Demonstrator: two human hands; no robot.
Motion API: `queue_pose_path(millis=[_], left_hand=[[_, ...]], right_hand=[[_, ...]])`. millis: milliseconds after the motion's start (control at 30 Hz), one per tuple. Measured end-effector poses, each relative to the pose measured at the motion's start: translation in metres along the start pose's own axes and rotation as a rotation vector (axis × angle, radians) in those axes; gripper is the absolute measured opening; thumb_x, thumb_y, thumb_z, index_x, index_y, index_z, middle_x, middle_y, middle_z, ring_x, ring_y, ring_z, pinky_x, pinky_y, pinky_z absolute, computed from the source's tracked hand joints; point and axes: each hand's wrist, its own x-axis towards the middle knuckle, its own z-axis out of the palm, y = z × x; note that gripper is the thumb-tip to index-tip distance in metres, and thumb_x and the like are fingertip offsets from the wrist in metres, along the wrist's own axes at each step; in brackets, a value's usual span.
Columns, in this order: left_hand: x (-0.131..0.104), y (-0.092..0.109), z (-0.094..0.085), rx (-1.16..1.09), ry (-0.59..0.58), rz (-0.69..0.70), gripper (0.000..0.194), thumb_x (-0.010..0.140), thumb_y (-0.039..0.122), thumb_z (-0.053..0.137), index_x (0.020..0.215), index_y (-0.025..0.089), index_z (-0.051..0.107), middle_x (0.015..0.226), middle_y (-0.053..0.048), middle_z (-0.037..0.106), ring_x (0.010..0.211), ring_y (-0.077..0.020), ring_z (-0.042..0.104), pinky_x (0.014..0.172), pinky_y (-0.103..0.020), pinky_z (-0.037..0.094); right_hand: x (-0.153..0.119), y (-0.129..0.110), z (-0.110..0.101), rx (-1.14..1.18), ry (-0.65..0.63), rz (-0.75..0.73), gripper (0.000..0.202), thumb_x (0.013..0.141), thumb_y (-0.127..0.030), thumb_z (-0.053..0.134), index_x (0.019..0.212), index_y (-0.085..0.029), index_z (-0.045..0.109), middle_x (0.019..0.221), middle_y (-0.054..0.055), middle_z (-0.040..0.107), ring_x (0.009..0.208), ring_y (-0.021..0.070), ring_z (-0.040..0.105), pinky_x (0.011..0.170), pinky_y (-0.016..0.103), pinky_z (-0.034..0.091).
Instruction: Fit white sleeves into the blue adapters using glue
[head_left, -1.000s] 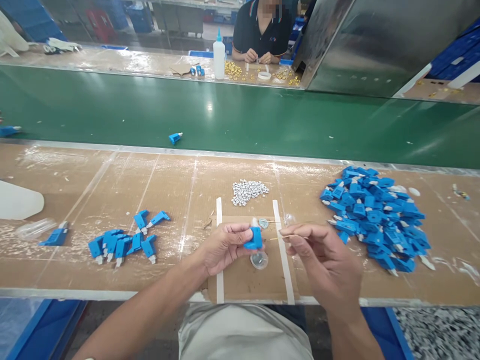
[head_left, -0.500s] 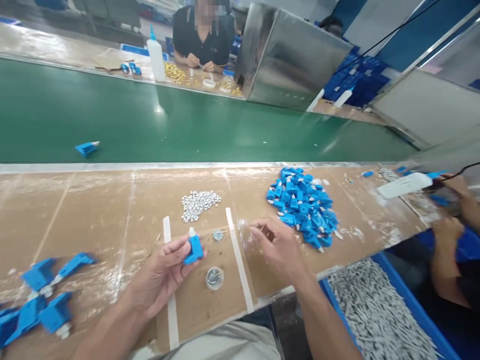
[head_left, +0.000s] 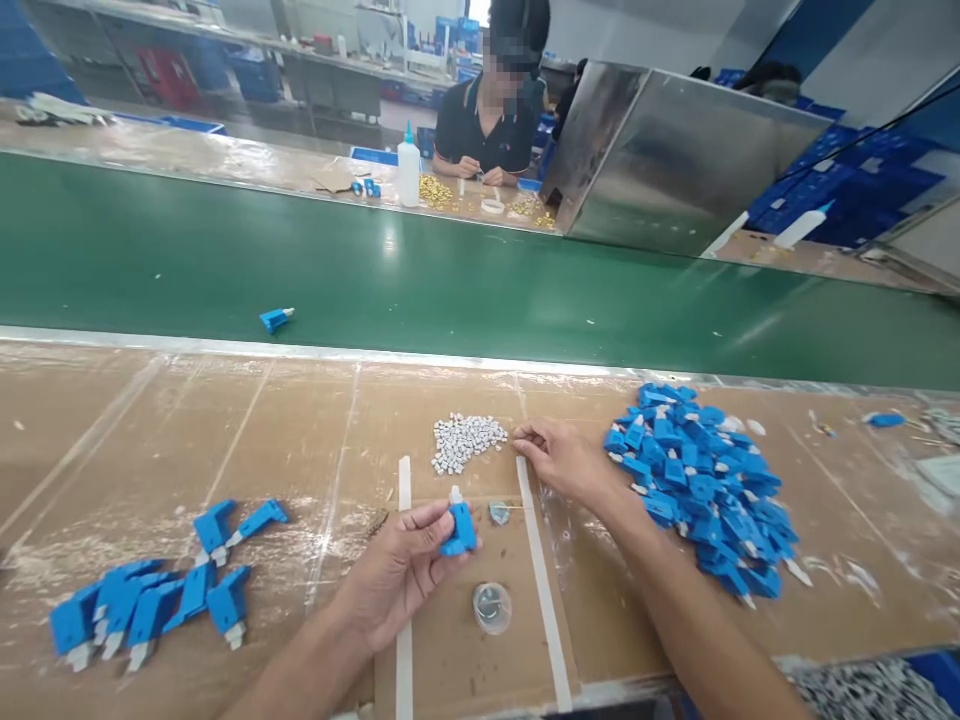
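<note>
My left hand [head_left: 416,560] grips a blue plastic piece with a white tip [head_left: 459,528], the tip pointing up. My right hand [head_left: 559,455] is at the right edge of a pile of small silvery-grey pieces [head_left: 466,442]. Its fingertips are pinched together, and whatever they hold, if anything, is too small to make out. Below the pile, between two white tape strips [head_left: 541,580], sit a clear round cup [head_left: 492,608] and a small clear blob [head_left: 499,513] with a thin stick by it.
A large heap of blue pieces [head_left: 697,480] lies to the right, and several more blue pieces [head_left: 150,605] at the left. One blue piece [head_left: 276,319] rests on the green belt [head_left: 450,290]. Across it a person [head_left: 487,130] works beside a white bottle [head_left: 409,172].
My right hand has moved from right of the tape strip up to the silvery pile. The left hand still holds the blue piece. My view has turned left.
</note>
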Motion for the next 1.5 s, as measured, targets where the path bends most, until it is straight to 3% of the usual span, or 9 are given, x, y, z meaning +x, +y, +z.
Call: queue_pose_path(millis=[433, 567, 700, 867, 1000, 1100, 1200, 1333, 1500], left_hand=[[0.000, -0.005, -0.004, 0.006, -0.008, -0.017, 0.020, 0.081, 0.023, 0.080, 0.093, 0.008, 0.074, 0.087, -0.008, 0.070, 0.087, -0.0181, 0.073, 0.074, -0.018, 0.060], [0.002, -0.006, -0.003, 0.013, -0.017, -0.022, 0.020, 0.080, 0.022, 0.081, 0.093, 0.008, 0.074, 0.086, -0.007, 0.070, 0.085, -0.0164, 0.073, 0.074, -0.017, 0.060], [0.002, -0.007, -0.002, 0.020, -0.006, -0.023, 0.022, 0.080, 0.020, 0.080, 0.098, 0.008, 0.075, 0.088, -0.008, 0.071, 0.083, -0.0152, 0.073, 0.076, -0.018, 0.060], [0.000, -0.005, 0.000, 0.010, -0.011, -0.004, 0.022, 0.080, 0.019, 0.080, 0.098, 0.007, 0.076, 0.088, -0.008, 0.072, 0.082, -0.0150, 0.073, 0.077, -0.019, 0.060], [-0.002, -0.005, 0.000, -0.013, -0.040, 0.007, 0.020, 0.081, 0.020, 0.080, 0.097, 0.007, 0.076, 0.086, -0.008, 0.072, 0.080, -0.0147, 0.073, 0.074, -0.018, 0.060], [-0.004, -0.007, 0.003, -0.014, -0.112, 0.021, 0.021, 0.082, 0.021, 0.078, 0.098, 0.008, 0.076, 0.085, -0.008, 0.071, 0.080, -0.0157, 0.073, 0.072, -0.018, 0.059], [-0.005, -0.009, 0.007, -0.001, -0.177, 0.030, 0.020, 0.085, 0.021, 0.075, 0.100, 0.008, 0.076, 0.087, -0.009, 0.071, 0.079, -0.0132, 0.071, 0.072, -0.018, 0.057], [-0.007, -0.011, 0.010, 0.009, -0.217, 0.020, 0.022, 0.085, 0.023, 0.076, 0.101, 0.009, 0.076, 0.088, -0.009, 0.072, 0.078, -0.0114, 0.068, 0.075, -0.019, 0.055], [-0.009, -0.010, 0.011, 0.029, -0.147, 0.011, 0.028, 0.077, 0.027, 0.084, 0.099, 0.010, 0.077, 0.086, -0.008, 0.073, 0.078, -0.0134, 0.067, 0.075, -0.022, 0.054]], right_hand=[[0.011, -0.017, 0.010, -0.349, -0.199, -0.048, 0.019, 0.101, -0.018, 0.048, 0.096, -0.017, 0.066, 0.097, 0.009, 0.065, 0.084, 0.0233, 0.064, 0.074, 0.031, 0.046], [0.020, -0.034, 0.010, -0.463, -0.288, -0.010, 0.017, 0.094, -0.017, 0.053, 0.101, -0.012, 0.067, 0.100, 0.018, 0.067, 0.084, 0.0303, 0.067, 0.071, 0.035, 0.046], [0.039, -0.044, 0.008, -0.427, -0.366, 0.010, 0.010, 0.082, -0.011, 0.062, 0.088, -0.010, 0.069, 0.093, 0.021, 0.070, 0.088, 0.0353, 0.068, 0.075, 0.039, 0.046], [0.042, -0.034, -0.006, -0.123, -0.337, 0.039, 0.006, 0.076, -0.013, 0.062, 0.071, -0.015, 0.063, 0.079, 0.014, 0.070, 0.083, 0.0305, 0.068, 0.074, 0.037, 0.048], [0.003, -0.031, -0.011, 0.334, -0.299, 0.090, 0.017, 0.087, -0.033, 0.052, 0.080, -0.019, 0.058, 0.072, 0.006, 0.069, 0.065, 0.0205, 0.067, 0.061, 0.030, 0.053], [-0.034, -0.045, -0.002, 0.624, -0.275, 0.163, 0.028, 0.091, -0.047, 0.045, 0.082, -0.021, 0.053, 0.072, 0.006, 0.068, 0.055, 0.0171, 0.064, 0.048, 0.026, 0.051], [-0.062, -0.067, 0.011, 0.931, -0.253, 0.285, 0.030, 0.089, -0.049, 0.056, 0.081, -0.020, 0.056, 0.073, 0.005, 0.067, 0.054, 0.0141, 0.063, 0.044, 0.020, 0.047], [-0.076, -0.090, 0.018, 1.406, -0.186, 0.488, 0.027, 0.081, -0.040, 0.080, 0.079, -0.017, 0.066, 0.067, 0.002, 0.063, 0.052, 0.0092, 0.056, 0.043, 0.014, 0.040], [-0.081, -0.105, 0.018, 1.412, -0.069, 0.491, 0.027, 0.082, -0.040, 0.082, 0.078, -0.016, 0.069, 0.063, 0.000, 0.057, 0.051, 0.0081, 0.046, 0.040, 0.014, 0.034]])
